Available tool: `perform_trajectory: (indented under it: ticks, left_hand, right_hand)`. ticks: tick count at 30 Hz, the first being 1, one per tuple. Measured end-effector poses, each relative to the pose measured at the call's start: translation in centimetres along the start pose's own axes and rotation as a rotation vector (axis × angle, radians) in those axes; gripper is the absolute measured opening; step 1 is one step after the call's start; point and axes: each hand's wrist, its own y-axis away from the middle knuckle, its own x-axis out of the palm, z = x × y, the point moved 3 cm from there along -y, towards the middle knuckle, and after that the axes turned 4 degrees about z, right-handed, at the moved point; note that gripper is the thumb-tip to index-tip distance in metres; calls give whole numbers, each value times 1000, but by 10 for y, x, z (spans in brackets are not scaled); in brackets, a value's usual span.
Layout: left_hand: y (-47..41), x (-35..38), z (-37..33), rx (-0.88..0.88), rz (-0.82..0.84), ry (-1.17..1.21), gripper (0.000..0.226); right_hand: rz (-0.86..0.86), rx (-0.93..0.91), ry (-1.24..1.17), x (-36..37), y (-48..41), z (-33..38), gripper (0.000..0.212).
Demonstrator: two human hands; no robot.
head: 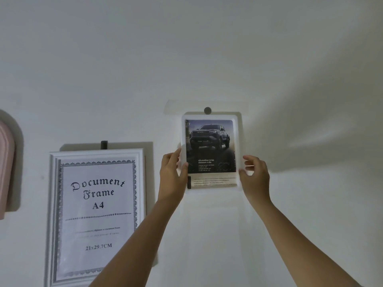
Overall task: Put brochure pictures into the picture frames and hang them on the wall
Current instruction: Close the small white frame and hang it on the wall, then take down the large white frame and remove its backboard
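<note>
The small white picture frame (209, 117) is held flat against the white wall (186, 48), upright, between the two hands of the person. Inside the frame sits the brochure picture (210, 146), which shows a dark pickup truck with some lines of text under it.

The left hand (172, 168) grips the left edge of the frame at about the middle of its height, with the thumb on the front and the fingers curled behind the edge. The right hand (255, 172) holds the right edge a little lower, and its fingers are also bent around the border. Both forearms reach up from the bottom of the view.

Just above the top edge of the frame there is a round grey hook (207, 110) on the wall. Whether the frame already hangs on it cannot be told.

To the left, apart from the hands, a larger white frame (95, 152) with a "Document Frame A4" sheet (97, 204) hangs under a dark hook (104, 144). A pink arched object (5, 172) is at the far left edge.
</note>
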Motion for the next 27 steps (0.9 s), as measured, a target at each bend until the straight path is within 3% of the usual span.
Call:
perform_trajectory:
  ticks: [5,13,18,23,27]
  left_hand:
    - [2,-33,-13,13,-2,-187,49]
    - [43,-137,19,2,-38,-520,55]
    - [96,-197,77,-166,-57,-682,71]
    - [137,-243,138,-302,2,-637,77]
    - [149,-253,164,-255,116,-466,69]
  right_hand:
    - [-44,-72,-10,10,1,38,26]
    - [188,-198,-59,92,76,94,31]
    - [352,-95,-14,145,157,71,38]
    - [362,1,28,174,215,55,50]
    - [327,13,86,190,232,50,50]
